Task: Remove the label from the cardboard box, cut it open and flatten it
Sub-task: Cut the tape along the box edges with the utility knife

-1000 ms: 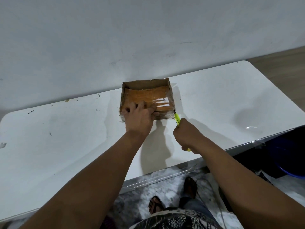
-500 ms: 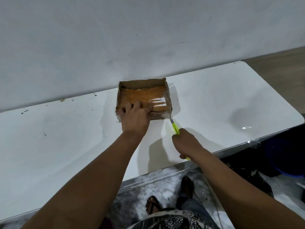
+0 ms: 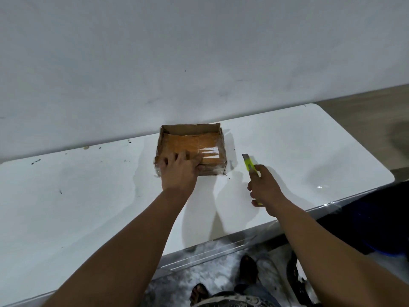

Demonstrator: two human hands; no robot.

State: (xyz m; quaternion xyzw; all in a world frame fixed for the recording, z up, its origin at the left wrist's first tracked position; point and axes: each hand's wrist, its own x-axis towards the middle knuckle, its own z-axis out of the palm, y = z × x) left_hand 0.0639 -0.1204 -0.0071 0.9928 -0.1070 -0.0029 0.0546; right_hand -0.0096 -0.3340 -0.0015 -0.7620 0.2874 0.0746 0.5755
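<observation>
Standing at the near edge of a white table [image 3: 66,218], a person shows sandalled feet [image 3: 200,293] at 6 o'clock. Further out, the right hand [image 3: 264,189] curls round a yellow-green utility knife [image 3: 250,166], blade bared and pointing toward 11 o'clock, clear of the box. At its 9 o'clock, the left hand [image 3: 180,171] grips the near wall of the open cardboard box [image 3: 191,147], fingers inside. Beyond rises a pale wall [image 3: 199,63].
</observation>
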